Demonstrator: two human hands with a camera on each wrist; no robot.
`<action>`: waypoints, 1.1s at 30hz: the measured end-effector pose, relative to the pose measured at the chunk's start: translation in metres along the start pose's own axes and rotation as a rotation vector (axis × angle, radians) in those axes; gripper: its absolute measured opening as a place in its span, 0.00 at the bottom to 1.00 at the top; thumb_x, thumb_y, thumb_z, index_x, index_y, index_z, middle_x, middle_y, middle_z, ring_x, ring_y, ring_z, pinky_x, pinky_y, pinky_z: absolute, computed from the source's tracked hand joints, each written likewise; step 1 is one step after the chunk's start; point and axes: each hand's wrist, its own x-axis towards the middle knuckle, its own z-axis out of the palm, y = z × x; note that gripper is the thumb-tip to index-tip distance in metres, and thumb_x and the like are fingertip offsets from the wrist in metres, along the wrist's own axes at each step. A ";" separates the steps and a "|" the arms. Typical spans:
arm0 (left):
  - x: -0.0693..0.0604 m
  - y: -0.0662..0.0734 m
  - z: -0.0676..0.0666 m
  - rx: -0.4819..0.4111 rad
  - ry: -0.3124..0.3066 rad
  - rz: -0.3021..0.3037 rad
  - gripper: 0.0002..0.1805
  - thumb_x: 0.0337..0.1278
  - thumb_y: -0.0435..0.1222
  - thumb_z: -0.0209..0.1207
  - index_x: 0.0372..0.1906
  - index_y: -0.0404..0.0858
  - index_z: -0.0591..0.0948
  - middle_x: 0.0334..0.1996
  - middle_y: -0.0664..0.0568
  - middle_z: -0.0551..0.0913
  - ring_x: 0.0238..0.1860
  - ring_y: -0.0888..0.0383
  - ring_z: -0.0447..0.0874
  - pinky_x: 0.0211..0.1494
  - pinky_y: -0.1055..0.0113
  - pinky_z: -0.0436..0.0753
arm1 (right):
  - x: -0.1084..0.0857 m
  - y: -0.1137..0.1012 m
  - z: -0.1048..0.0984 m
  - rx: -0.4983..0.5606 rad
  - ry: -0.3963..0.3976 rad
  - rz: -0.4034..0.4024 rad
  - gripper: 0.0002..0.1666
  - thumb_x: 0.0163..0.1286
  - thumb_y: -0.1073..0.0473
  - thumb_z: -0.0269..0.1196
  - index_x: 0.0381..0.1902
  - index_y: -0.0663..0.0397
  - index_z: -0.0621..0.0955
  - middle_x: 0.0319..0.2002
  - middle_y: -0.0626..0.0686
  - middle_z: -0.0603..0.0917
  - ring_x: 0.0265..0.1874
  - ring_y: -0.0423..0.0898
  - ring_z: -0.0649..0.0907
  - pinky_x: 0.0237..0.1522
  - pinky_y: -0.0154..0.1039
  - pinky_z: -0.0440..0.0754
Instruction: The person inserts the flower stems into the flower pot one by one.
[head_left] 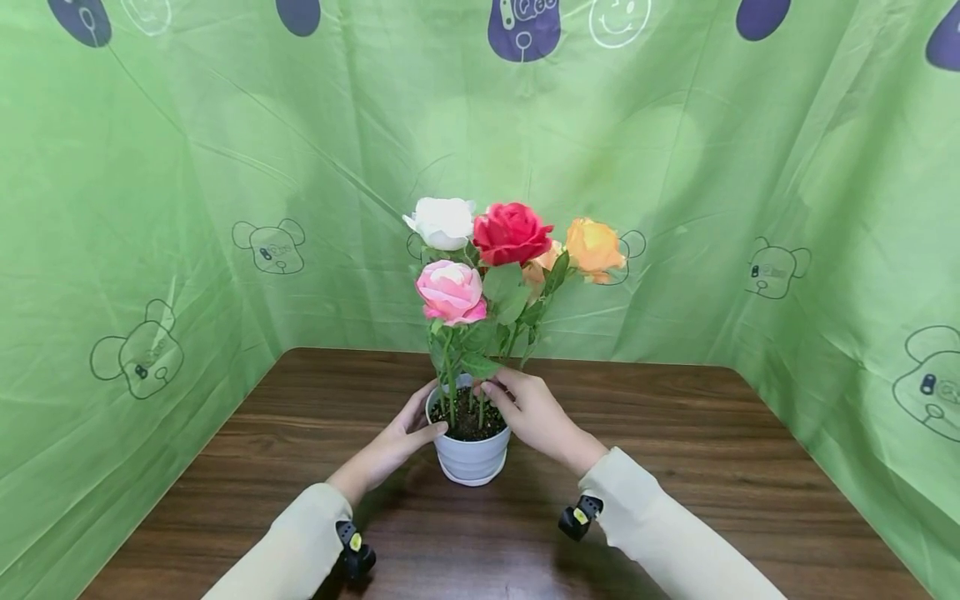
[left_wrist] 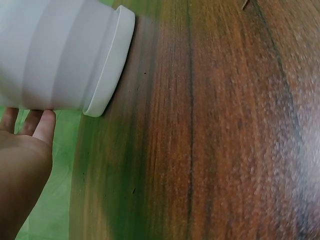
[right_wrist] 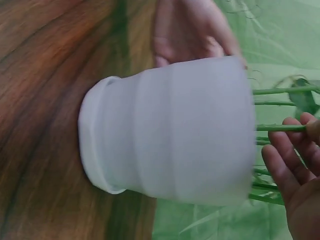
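Observation:
A white flower pot (head_left: 471, 457) filled with dark soil (head_left: 467, 427) stands upright on its saucer (right_wrist: 92, 140). Several roses rise from it: a white rose (head_left: 442, 223), a red rose (head_left: 512, 234), a pink rose (head_left: 452, 292) and orange ones (head_left: 595, 244). My left hand (head_left: 401, 429) grips the pot from the left, thumb at the rim and fingers along the outer wall. Above the soil on the right side, my right hand (head_left: 534, 410) pinches a green rose stem (right_wrist: 282, 128) between thumb and fingers. Leaves hide which bloom that stem carries.
Beneath the pot is a dark wooden table (head_left: 660, 475) with rounded far corners. Green fabric (head_left: 337, 275) printed with bear outlines hangs behind it and on both sides. Each wrist wears a small black camera, such as the right wrist camera (head_left: 579, 517).

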 end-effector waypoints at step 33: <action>-0.002 0.001 0.000 0.051 0.059 -0.077 0.40 0.71 0.43 0.58 0.80 0.51 0.51 0.78 0.47 0.52 0.77 0.46 0.46 0.75 0.44 0.54 | -0.002 0.011 0.028 0.003 0.112 -0.043 0.12 0.67 0.57 0.70 0.29 0.47 0.76 0.26 0.40 0.80 0.23 0.35 0.77 0.24 0.31 0.77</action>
